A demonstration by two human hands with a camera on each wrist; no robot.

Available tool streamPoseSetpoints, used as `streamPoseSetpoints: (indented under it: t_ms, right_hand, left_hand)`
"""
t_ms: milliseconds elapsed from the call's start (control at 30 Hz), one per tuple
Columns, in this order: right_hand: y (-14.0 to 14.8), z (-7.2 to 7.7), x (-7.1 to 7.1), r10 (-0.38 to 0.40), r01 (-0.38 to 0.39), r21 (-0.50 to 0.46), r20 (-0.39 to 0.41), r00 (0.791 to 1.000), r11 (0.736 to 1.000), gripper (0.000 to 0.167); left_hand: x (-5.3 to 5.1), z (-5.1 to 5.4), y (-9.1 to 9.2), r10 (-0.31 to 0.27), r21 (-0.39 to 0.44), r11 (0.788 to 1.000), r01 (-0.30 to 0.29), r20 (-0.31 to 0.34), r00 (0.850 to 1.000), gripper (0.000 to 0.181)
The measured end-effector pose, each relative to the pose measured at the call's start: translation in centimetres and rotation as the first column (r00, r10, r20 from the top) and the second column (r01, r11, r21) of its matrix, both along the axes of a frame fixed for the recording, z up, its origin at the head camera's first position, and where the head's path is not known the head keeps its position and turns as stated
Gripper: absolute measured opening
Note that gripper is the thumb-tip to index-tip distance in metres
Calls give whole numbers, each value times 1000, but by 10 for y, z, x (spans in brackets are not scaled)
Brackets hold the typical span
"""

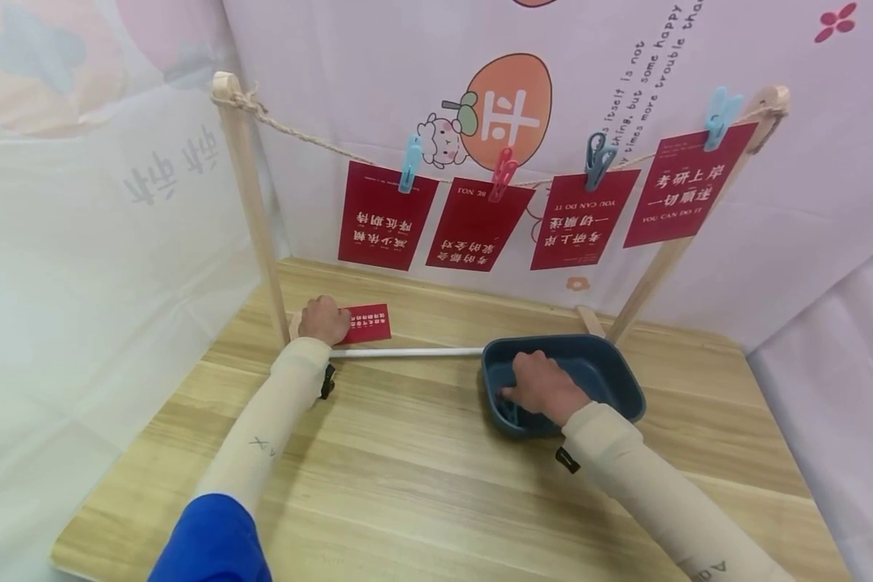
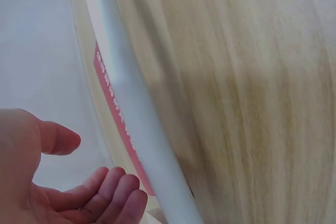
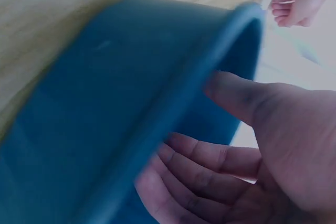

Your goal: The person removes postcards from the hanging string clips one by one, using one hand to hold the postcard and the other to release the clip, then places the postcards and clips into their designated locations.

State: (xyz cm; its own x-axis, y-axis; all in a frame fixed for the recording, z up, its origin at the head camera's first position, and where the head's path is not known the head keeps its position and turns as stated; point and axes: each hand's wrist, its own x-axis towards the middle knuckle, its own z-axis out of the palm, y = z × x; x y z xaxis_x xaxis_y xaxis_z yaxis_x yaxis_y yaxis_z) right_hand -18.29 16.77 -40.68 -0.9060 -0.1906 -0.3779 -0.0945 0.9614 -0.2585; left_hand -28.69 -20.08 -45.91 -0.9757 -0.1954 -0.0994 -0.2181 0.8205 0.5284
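Observation:
The left hand (image 1: 325, 320) is over the left end of a small red card (image 1: 369, 322) lying on the table. In the left wrist view the left hand (image 2: 79, 177) has loosely bent fingers and a thumb held apart, with nothing between them; the card (image 2: 118, 116) shows behind a white rod (image 2: 136, 114). Inside a dark blue bin (image 1: 611, 356), the right hand (image 1: 546, 386) reaches down beside a dark clip (image 1: 508, 409). The right wrist view shows the right hand (image 3: 236, 156) within the bin (image 3: 121, 87), thumb apart from the fingers, some fingertips hidden by the rim.
A rope (image 1: 313, 142) runs between two wooden posts (image 1: 250, 202). Several red cards (image 1: 389, 214) hang from it by clips in light blue (image 1: 411, 164), red (image 1: 503, 174) and dark blue (image 1: 598, 162). The white rod (image 1: 407, 352) lies between the left post and the bin.

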Motion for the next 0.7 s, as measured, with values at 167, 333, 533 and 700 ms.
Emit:
streamPoseSetpoints:
  t_ms: [167,333,533,700]
  right_hand:
    - [2,13,1,-5,3,-48,-39,999,999,31]
    - [3,26,2,12,-19,-99,-77,997,995,29]
    - [5,36,4,44,-65,-151,-133,990,986,29]
    - [5,42,5,48,-71,-138,-166,985,988,44]
  left_hand:
    - [3,4,3,-25,16,1000,25,0,1000,29]
    - [6,9,4,-30,52,998,31,-15,999,30]
    - [8,14,6,-77,74,994,81,-56,995,43]
    - [14,21,11,-121,131,983,130,-74,990,47]
